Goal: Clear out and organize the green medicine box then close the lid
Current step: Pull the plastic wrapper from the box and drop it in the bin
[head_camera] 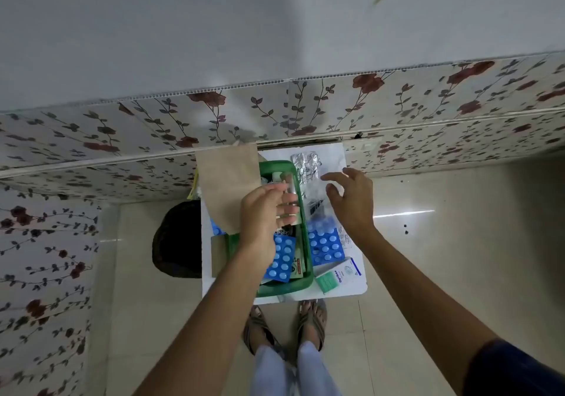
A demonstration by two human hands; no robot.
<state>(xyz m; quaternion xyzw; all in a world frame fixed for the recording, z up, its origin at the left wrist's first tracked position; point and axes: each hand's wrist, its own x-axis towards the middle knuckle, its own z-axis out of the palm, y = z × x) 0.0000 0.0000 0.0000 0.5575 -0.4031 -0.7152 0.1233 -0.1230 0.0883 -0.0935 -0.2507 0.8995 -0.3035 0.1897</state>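
at the near edge of the small white desk (351,288), close to its right corner, a white and teal cardboard medicine carton (337,274) lies flat, already out of the box. just past it, along the desk's right side, sits a blue blister sheet of white tablets (324,244), also out.

the green plastic medicine box (307,261) stands in the middle of the desk, long side running near to far, its top open; i cannot make out a lid. inside its near end there is another blue blister strip of white tablets (282,258) with printed packets beside it, so the box is far from empty.

over the middle of the box the left hand (263,218) has its fingers (287,209) closed round a small clear item i cannot identify, seemingly lifting it out. the right hand (351,200) hovers over the desk's right side, fingers spread wide and holding nothing, above a clear plastic sachet (315,200).

further on, near the far edge, a crinkled silver foil blister strip (305,164) lies on the desk, and a brown paper envelope (227,181) leans over the box's far left corner.

by my reading the clearing-out is partway: several items are out, several remain. sorting, putting back and closing the lid are all left.
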